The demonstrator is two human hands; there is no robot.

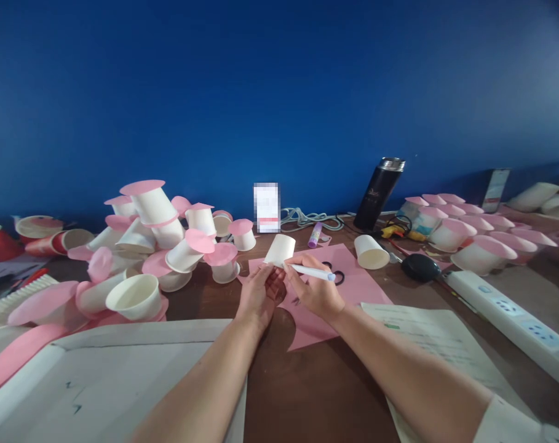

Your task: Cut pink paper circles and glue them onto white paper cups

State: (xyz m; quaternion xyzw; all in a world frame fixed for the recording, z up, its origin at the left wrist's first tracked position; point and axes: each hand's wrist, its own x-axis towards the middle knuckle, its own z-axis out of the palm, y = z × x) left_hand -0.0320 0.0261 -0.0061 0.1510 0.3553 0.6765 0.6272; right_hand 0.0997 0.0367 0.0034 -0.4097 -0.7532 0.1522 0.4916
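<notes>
Pen [312, 271] held at a slant in the right hand [317, 296], thumb and fingers closed on the shaft; whether its tip touches the cup cannot be told. Paper cup [280, 250] pinched at its near edge by the thumb and fingers of the left hand [261, 294], closed just enough to hold it, tilted above the table [297, 394]; presumably it is steadied there against the pen's pressure. Both hands brought together at mid-table, forearms reached forward and converging, the right one angled in from the lower right.

Beneath the hands, pink sheet [357, 277] laid flat, apparently for ready reach. Dark loops, probably scissor handles [342, 280], seen beside the right hand. Glue stick [315, 235] placed just beyond, likely to be kept handy. Spare cup [371, 252] lying on its side to the right. Disc-topped cups piled at left [150, 206], others ranked at right [486, 247], seemingly kept clear of the working area. Phone [267, 209] propped upright near the wall [279, 92].
</notes>
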